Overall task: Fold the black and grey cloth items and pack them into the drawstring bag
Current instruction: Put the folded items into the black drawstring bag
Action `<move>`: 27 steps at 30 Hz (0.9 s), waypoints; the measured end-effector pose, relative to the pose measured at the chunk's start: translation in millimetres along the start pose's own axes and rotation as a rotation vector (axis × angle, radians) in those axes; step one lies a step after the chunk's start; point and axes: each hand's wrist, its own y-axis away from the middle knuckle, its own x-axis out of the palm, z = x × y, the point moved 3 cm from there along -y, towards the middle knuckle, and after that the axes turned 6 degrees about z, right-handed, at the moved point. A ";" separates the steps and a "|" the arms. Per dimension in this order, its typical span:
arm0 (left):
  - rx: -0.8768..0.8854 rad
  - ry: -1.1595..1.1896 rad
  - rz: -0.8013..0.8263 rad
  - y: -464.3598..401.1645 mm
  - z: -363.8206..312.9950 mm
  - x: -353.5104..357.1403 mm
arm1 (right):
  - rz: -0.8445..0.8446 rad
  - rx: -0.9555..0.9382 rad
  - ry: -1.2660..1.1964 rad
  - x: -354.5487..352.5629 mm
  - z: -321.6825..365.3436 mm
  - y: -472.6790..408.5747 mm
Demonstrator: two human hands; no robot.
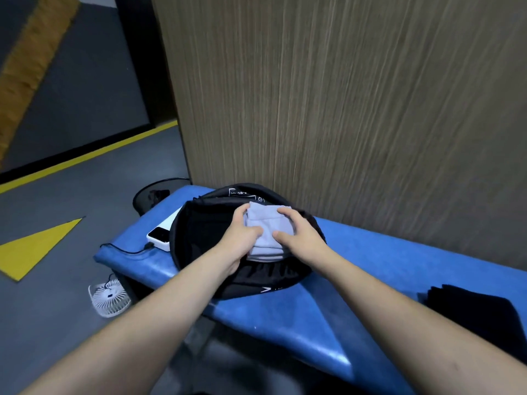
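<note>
Both my hands are on the folded grey cloth (266,232), holding it right over the open mouth of the black drawstring bag (205,232). My left hand (242,238) grips its left edge, thumb on top and fingers curled under; my right hand (299,235) pinches the right edge the same way. The bag lies on the blue bench (356,269), its far rim touching the wood-grain panel (342,95), so no room behind it. A white power bank (162,229) is tucked just beside the bag's left rim, near the bench end. The folded black cloth (479,309) sits well apart on the right, looks like it's near the bench's front edge, though the lens warps that corner. Plenty of bare blue between it and the bag.
</note>
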 end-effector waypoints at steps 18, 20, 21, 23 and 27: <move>0.342 -0.960 0.010 19.6 8.5 -0.9 | 0.046 0.050 0.618 4.3 1.6 11.4; 0.314 -1.059 0.050 20.5 12.7 3.9 | 0.037 0.032 0.608 3.5 2.3 18.3; 0.281 -1.102 0.064 19.9 15.4 5.3 | 0.026 0.025 0.586 2.0 2.0 22.1; 0.248 -1.188 0.064 19.3 17.5 7.1 | -0.021 -0.001 0.559 -2.9 2.3 29.9; 0.219 -1.270 0.056 17.0 15.8 10.3 | -0.145 -0.110 0.580 -13.0 4.0 42.5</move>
